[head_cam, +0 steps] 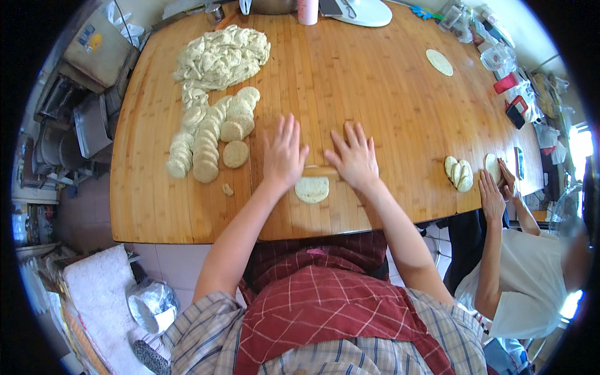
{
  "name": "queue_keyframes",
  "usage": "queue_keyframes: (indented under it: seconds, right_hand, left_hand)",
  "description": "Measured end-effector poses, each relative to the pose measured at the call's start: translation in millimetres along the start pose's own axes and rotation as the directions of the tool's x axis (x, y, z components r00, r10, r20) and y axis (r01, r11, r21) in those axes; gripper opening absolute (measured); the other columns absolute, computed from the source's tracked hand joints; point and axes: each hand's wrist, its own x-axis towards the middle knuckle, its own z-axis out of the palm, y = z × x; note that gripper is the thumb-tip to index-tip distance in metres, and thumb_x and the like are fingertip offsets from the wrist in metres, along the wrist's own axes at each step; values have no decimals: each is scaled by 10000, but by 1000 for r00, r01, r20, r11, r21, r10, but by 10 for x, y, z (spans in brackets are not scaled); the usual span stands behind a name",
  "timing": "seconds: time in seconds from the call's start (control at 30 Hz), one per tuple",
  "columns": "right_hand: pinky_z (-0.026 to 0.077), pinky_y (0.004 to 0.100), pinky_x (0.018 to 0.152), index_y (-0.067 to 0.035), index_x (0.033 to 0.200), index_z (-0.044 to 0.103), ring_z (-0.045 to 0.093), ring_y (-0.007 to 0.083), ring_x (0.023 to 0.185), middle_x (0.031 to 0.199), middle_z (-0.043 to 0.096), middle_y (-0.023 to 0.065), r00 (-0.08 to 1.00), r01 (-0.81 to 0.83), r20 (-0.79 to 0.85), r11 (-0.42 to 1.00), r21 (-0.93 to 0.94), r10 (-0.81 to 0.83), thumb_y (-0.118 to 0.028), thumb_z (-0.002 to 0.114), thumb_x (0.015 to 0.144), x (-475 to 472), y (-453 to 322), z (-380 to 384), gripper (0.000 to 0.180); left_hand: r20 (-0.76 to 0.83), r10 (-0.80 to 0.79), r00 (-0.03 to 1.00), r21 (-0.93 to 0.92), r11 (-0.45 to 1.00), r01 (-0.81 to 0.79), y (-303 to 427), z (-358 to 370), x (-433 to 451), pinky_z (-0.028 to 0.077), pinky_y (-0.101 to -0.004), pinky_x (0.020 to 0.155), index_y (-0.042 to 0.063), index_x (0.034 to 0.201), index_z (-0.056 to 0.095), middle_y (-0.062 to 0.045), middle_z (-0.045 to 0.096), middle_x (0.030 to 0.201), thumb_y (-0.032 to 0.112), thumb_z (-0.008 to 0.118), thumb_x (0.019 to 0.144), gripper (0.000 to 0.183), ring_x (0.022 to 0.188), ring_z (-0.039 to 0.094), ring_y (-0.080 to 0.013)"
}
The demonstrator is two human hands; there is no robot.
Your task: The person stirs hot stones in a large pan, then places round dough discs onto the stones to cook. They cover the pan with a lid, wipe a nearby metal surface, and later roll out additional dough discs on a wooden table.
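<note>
A thin wooden rolling pin lies crosswise in front of me, its ends hidden under my hands. My left hand rests flat over its left end, fingers stretched forward. Over the right end, my right hand is also flat, with fingers spread. A pale, speckled dough round lies partly beneath the pin, its near half showing. To the left of my left hand sits a single thick dough disc. Overlapping rows of dough discs stand beside it, and a small dough scrap lies nearer the table edge.
A large dough mass covers the table's far left. A pink bottle and a white round board stand at the back. A flattened round lies far right. At right, a co-worker's hands touch dough near stacked pieces.
</note>
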Motion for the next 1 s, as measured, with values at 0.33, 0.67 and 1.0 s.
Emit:
queue_keyframes:
  seconds: [0.33, 0.67, 1.0]
  right_hand:
    - [479, 379, 800, -22, 1000, 605, 605, 286, 959, 1052, 629, 116, 977, 197, 33, 944, 267, -213, -143, 674, 702, -1124, -262, -540, 329]
    - [462, 393, 846, -11, 1107, 614, 576, 281, 1043, 1151, 596, 152, 933, 346, -133, 935, 73, -334, -277, 602, 794, -951, -122, -371, 411]
    - [344, 491, 1028, 14, 1280, 488, 401, 394, 1273, 1309, 454, 290, 983, 178, 37, 980, 86, -182, -534, 590, 792, -735, -82, -155, 742]
  left_hand:
    - [276, -135, 952, -471, 844, 256, 351, -229, -529, 441, -400, 862, -2, 1069, 584, -146, 572, 1088, 176, 641, 823, 310, 1019, 549, -312]
    - [53, -75, 996, -168, 982, 83, 330, -161, -908, 238, -555, 1061, -51, 1321, 382, -209, 391, 1384, 274, 525, 895, 554, 1320, 331, -333]
    - [108, -38, 993, -23, 999, 40, 120, -67, -742, 74, -586, 1108, -30, 1407, 288, -159, 260, 1491, 358, 389, 929, 625, 1406, 181, -289]
